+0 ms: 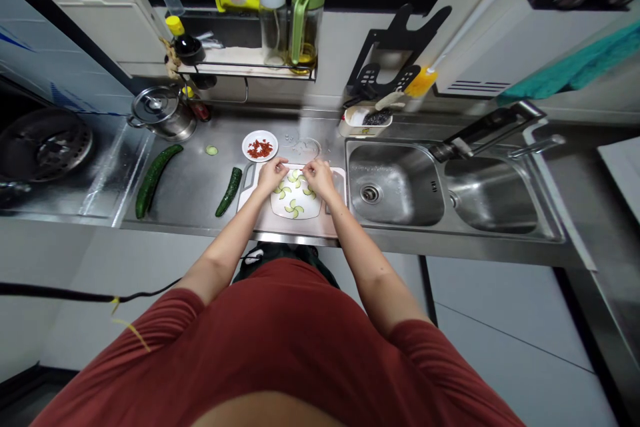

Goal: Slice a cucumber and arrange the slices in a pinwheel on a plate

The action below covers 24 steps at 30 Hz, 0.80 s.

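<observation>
The slices (294, 209) lie in pinwheels on the white plate (313, 211), set on the board (270, 223) atop the worktop (200, 177). They look light, bendy and moist, likely slippery and easily torn; I'd pinch each by its green edge. The left hand (273, 175) and right hand (319, 177) are at the plate's far corners; whether either grip is closed on a slice, I can't tell from here.
</observation>
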### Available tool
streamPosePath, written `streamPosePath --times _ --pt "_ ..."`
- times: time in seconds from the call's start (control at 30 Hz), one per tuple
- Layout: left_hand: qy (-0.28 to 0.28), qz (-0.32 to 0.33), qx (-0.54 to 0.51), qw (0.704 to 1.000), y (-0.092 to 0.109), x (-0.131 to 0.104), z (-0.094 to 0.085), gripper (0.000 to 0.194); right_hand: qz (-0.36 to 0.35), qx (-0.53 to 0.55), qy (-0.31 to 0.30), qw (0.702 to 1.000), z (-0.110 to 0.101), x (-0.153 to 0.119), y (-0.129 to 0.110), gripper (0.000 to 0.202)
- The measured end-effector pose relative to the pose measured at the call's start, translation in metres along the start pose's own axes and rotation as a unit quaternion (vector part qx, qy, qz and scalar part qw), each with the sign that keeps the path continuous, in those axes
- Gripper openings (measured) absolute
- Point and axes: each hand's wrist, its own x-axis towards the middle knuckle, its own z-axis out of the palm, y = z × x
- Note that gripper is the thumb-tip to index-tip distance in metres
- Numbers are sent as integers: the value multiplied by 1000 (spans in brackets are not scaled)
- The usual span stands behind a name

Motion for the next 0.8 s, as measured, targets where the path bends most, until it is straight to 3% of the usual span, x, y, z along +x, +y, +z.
streamPosePath --times 0.37,0.8 --pt "-30 -30 146 988 -1 -3 24 20 81 -104 -98 987 27 -5 -1 23" --pt "-66 -33 209 975 4 -1 36 15 82 -151 -130 976 37 -2 -3 29"
